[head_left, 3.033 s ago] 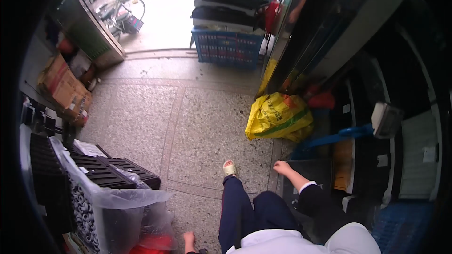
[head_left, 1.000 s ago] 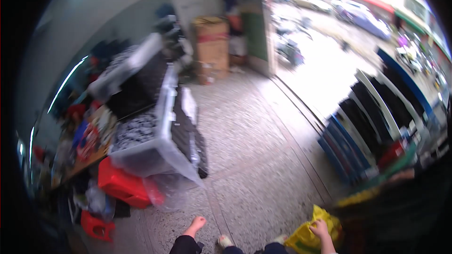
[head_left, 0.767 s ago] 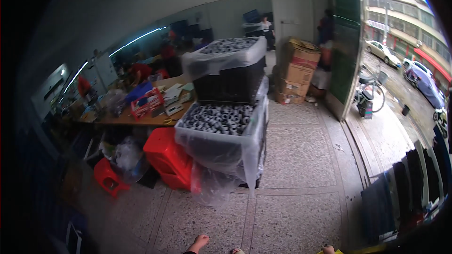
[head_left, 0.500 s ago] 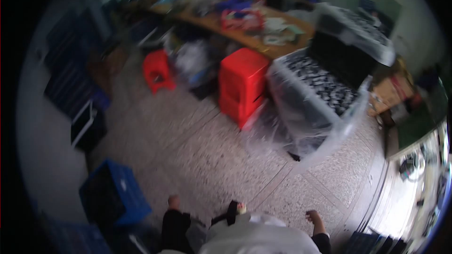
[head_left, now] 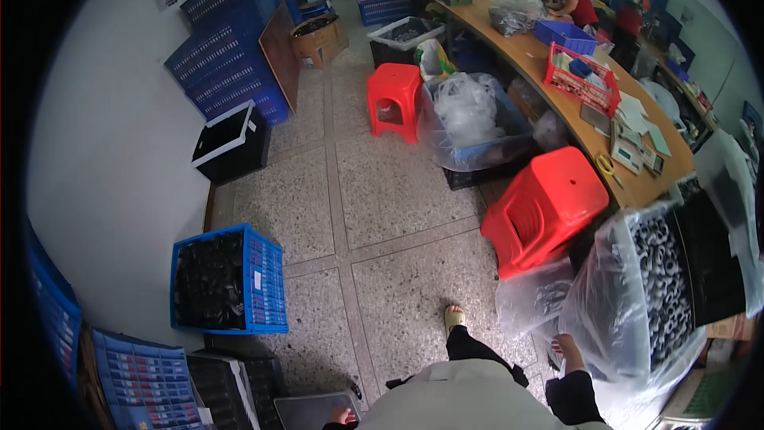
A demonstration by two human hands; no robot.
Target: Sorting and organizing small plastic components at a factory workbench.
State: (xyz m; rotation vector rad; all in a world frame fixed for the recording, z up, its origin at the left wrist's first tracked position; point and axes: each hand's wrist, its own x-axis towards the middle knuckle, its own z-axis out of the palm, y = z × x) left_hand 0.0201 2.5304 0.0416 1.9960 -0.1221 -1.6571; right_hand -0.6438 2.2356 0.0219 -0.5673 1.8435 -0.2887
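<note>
My left hand (head_left: 342, 416) hangs low at the bottom edge, beside a grey flat lid or tray (head_left: 317, 408). Its fingers show only in part, loosely spread, and I see nothing in them. To the right, my right hand (head_left: 567, 347) hangs with loose fingers and holds nothing. It is nearest to a box lined with clear plastic (head_left: 601, 310), full of grey and black ring-like parts (head_left: 664, 287). Whether the hand touches the plastic, I cannot tell. My sandalled foot (head_left: 454, 318) is on the speckled floor.
Red stools (head_left: 569, 187) stand beside a long wooden table (head_left: 577, 115) with a red basket (head_left: 585, 84). At the left are a blue crate of black parts (head_left: 270, 279), a black box (head_left: 247, 155) and stacked blue crates (head_left: 231, 40). A person in red (head_left: 577, 4) works beyond the table.
My view has turned left, so the stools, table and plastic-lined box now sit further right. A foot has come into view. My left hand is lower, my right hand slightly further right.
</note>
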